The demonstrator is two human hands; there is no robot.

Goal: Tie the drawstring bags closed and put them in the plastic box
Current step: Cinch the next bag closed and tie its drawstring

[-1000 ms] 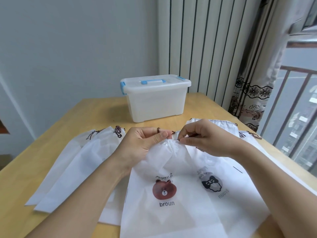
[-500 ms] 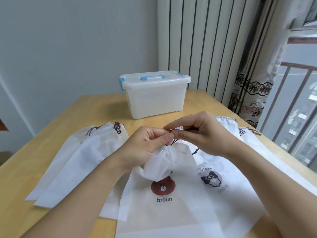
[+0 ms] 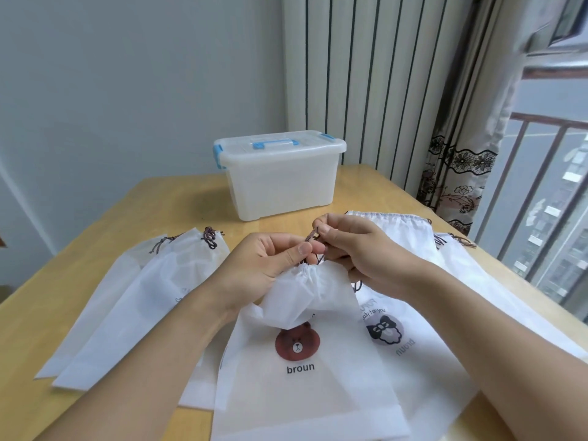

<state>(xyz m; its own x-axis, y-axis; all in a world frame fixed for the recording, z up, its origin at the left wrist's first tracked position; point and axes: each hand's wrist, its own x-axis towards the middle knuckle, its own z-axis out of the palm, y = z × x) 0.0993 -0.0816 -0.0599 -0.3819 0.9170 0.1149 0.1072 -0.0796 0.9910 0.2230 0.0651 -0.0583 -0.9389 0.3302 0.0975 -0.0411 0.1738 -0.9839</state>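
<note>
A white drawstring bag with a brown bear print (image 3: 305,370) lies in front of me, its neck gathered tight. My left hand (image 3: 270,259) grips the cinched neck and pinches the dark drawstring (image 3: 313,234). My right hand (image 3: 353,246) pinches the same cord just above the neck. Under it lies a second bag with a bow print (image 3: 410,342). The translucent plastic box (image 3: 280,183) with blue latches stands shut at the back of the table.
Two bags with tied cords (image 3: 178,281) lie to the left. More white bags (image 3: 410,230) lie to the right, near the wooden table's (image 3: 95,224) edge. A striped curtain and a window railing are at the right.
The bag's mouth went from flat and wide to tightly gathered. Both hands moved up slightly and now work the cord above the neck.
</note>
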